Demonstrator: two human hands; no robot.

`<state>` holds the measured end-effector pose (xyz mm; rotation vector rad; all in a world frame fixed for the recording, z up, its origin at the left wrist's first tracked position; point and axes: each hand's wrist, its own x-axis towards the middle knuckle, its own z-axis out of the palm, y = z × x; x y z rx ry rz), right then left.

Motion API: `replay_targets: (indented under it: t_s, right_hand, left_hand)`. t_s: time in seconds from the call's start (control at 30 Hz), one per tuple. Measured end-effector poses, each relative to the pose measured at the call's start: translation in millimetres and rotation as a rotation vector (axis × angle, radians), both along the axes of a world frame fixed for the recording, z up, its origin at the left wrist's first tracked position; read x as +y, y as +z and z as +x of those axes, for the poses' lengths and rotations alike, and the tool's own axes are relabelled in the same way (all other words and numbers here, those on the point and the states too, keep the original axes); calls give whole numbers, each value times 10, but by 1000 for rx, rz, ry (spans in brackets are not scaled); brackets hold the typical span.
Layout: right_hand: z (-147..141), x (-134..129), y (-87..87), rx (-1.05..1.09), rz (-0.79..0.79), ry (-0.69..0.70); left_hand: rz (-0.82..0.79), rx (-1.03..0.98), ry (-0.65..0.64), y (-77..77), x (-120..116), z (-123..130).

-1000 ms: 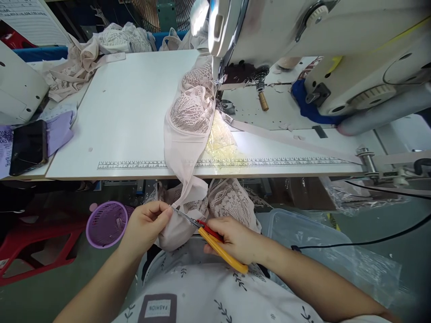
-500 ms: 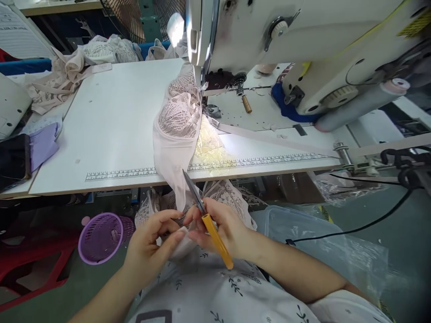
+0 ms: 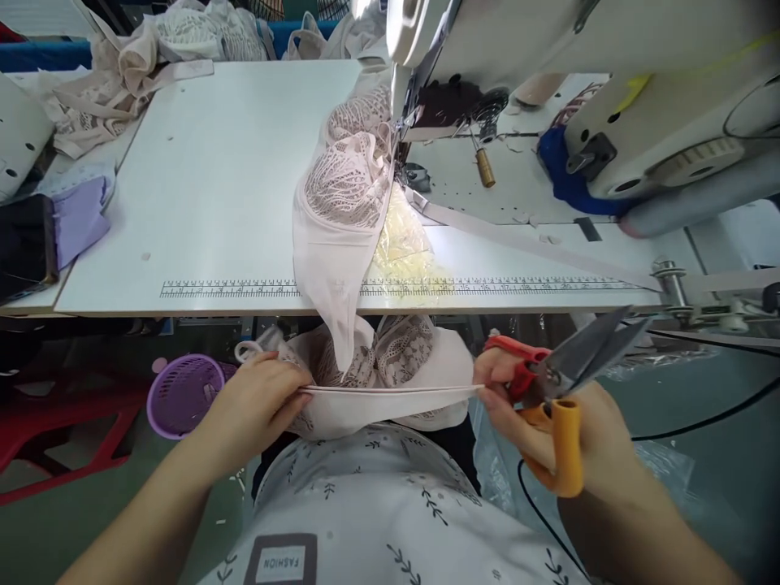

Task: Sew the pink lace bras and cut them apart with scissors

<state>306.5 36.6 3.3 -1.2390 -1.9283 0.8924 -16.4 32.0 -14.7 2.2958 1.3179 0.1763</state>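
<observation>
A pale pink lace bra (image 3: 390,400) lies over my lap, its band edge stretched straight between both hands. My left hand (image 3: 256,402) pinches that edge at one end with closed fingers. At the other end, my right hand (image 3: 509,418) pinches the edge between thumb and fingers. Scissors (image 3: 552,378) with one red and one orange handle also sit in the right hand, blades parted and pointing up to the right. Another pale pink lace bra (image 3: 344,195) lies under the sewing machine's needle area, its tapered end hanging over the table edge above my lap.
The sewing machine (image 3: 517,41) stands at upper right, with a pale strip (image 3: 517,236) running to its foot. A printed ruler (image 3: 231,290) lines the front of the white table (image 3: 201,179). A purple basket (image 3: 183,398) and red stool (image 3: 67,439) stand at lower left.
My hands have moved from close together to wide apart, pulling the bra edge taut. The scissors have swung to the right and their blades have parted. The view has shifted.
</observation>
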Motion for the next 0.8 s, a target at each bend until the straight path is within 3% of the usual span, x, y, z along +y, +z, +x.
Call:
replay_targets:
  t_s: [0.17,0.3,0.37,0.5,0.63,0.8]
  right_hand:
    - [133,17,-114,-230,69,-171]
    - [4,65,-132,-323,56,-283]
    - [-173,75,-132,-238,-34,-137]
    - [-587,113,-218,-104,-188,289]
    - [-765,162,-305,-2,-309,338]
    - [-705,176,-268,-18,-379,327]
  left_hand:
    - [-36,-19,-6,20,50,94]
    - [-38,33,-111,106,113,284]
    - [-18,73,-172,151,141,373]
    - [5,70,-247,200,162,490]
    - [70,68,-287,200,147,422]
    - [254,72,-289,235,118,30]
